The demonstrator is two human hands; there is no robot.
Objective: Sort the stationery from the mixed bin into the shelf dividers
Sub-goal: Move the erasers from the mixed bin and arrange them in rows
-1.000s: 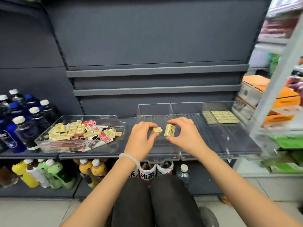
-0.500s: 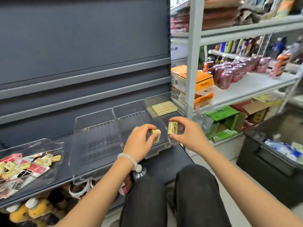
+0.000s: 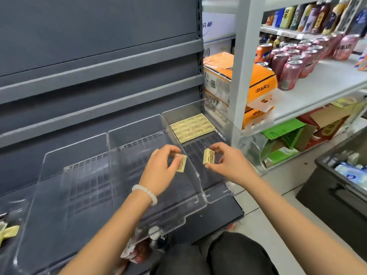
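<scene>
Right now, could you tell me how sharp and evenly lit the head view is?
Head view: both erasers, left and right, are fairly sharp; the clear dividers catch pale glare; shelf posts bow from wide-angle distortion; the cans look soft; lighting is even.

We see bright, even indoor light, soft shadows only. Glare streaks the clear dividers point(image 3: 123, 175). Wide-angle bending curves the white shelf post point(image 3: 246, 62). Edges smear: cans point(image 3: 294, 64) and lower-left corner blurred.
</scene>
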